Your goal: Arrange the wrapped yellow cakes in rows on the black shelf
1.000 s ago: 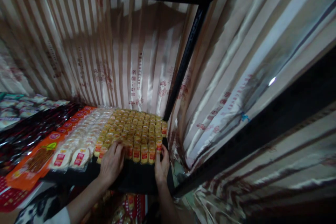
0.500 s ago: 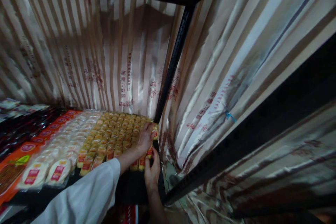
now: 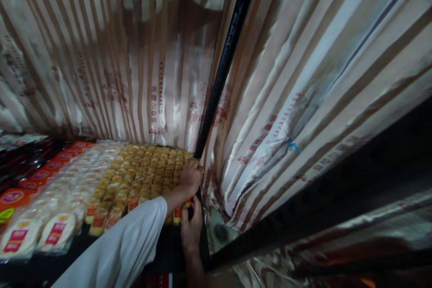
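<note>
Small yellow wrapped cakes (image 3: 138, 175) with red labels stand in tight rows at the right end of a dark shelf (image 3: 172, 243). My left hand (image 3: 191, 177), reaching from a white sleeve, curls over the rightmost row near the back corner. Its fingers are closed, and the wrapped cake under them is mostly hidden. Lower down, my right hand (image 3: 191, 228) is at the front of that same row. Its thumb and fingers close about a small wrapped cake (image 3: 188, 203) with a red label, only partly visible.
Left of the cakes lie round white packets (image 3: 56, 234), orange packages (image 3: 43, 173) and dark packages (image 3: 20, 162). A black upright post (image 3: 221, 76) rises at the corner. Striped printed cloth (image 3: 168, 54) hangs behind and to the right, past a black beam (image 3: 320, 189).
My view has shifted slightly, so the goods appear further left and lower. My left hand now covers the cake that showed at its fingertips. My right hand stays at the row's front.
</note>
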Demonstrator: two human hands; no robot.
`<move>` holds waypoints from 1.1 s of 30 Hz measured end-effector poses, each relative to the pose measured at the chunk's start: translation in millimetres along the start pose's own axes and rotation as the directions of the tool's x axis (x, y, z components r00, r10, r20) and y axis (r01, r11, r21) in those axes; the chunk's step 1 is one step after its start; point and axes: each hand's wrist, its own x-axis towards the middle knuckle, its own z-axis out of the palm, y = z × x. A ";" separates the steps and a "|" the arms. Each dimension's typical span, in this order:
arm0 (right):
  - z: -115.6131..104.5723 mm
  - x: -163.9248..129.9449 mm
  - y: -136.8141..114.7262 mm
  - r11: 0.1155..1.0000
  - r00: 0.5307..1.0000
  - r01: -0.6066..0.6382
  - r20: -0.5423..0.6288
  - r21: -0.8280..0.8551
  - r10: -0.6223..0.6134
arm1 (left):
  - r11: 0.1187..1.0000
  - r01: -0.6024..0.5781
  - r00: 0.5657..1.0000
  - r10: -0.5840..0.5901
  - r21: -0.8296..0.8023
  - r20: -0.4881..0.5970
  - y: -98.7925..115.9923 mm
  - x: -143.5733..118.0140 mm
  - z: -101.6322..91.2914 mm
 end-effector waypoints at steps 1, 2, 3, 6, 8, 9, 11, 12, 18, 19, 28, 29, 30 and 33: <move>-0.3 0.1 -0.7 1.000 1.000 -0.009 0.008 0.000 0.009 | 1.000 0.004 1.000 -0.004 0.023 -0.003 0.3 1.9 -0.4; -0.5 0.3 -1.5 1.000 1.000 -0.012 0.014 0.001 0.012 | 1.000 0.009 1.000 -0.009 0.028 -0.002 -0.1 3.5 -0.5; -0.8 0.3 -2.4 1.000 1.000 -0.009 0.018 0.003 0.009 | 1.000 0.011 1.000 -0.011 0.026 -0.001 -1.0 4.6 -0.1; -1.3 0.3 -5.6 1.000 1.000 0.003 0.018 0.008 -0.003 | 1.000 0.011 1.000 -0.011 0.028 -0.002 -4.7 5.4 1.9; -1.4 0.3 -7.1 1.000 1.000 0.005 0.018 0.007 -0.005 | 1.000 0.017 1.000 -0.017 0.026 -0.008 -6.0 4.9 2.1; -1.3 0.2 -7.3 1.000 1.000 0.008 0.018 0.006 -0.008 | 1.000 0.022 1.000 -0.021 0.023 -0.010 -6.0 4.8 1.2; -0.9 0.2 -6.3 1.000 1.000 0.024 0.014 0.004 -0.024 | 0.999 0.030 0.999 -0.030 0.013 -0.013 -4.9 5.0 -2.9; -0.6 0.2 -5.3 0.999 0.999 0.035 0.009 0.004 -0.035 | 1.000 0.030 0.999 -0.030 0.008 -0.014 -4.0 4.9 -6.2; 0.0 1.9 -1.0 0.996 0.996 0.078 0.031 0.033 -0.079 | 0.996 0.044 0.990 -0.054 -0.072 -0.129 -4.0 -27.4 -33.8; -0.2 2.4 -1.9 0.996 0.996 0.084 0.037 0.044 -0.086 | 0.994 0.054 0.983 -0.071 -0.098 -0.170 -6.0 -41.1 -36.7; -3.7 4.2 -14.5 0.973 0.976 0.218 0.018 -0.076 -0.217 | 0.967 0.245 0.949 -0.225 0.068 -0.220 -34.7 -159.7 -29.2; -3.4 3.9 -15.0 0.966 0.971 0.238 0.024 -0.104 -0.237 | 0.966 0.242 0.953 -0.220 0.091 -0.208 -36.0 -163.1 -28.5; -3.0 3.4 -15.6 0.956 0.965 0.261 0.027 -0.136 -0.260 | 0.965 0.238 0.957 -0.213 0.110 -0.198 -36.8 -164.7 -28.0; -1.5 1.3 -19.4 0.909 0.937 0.343 0.015 -0.236 -0.350 | 0.969 0.207 0.966 -0.181 0.138 -0.185 -36.7 -164.3 -27.2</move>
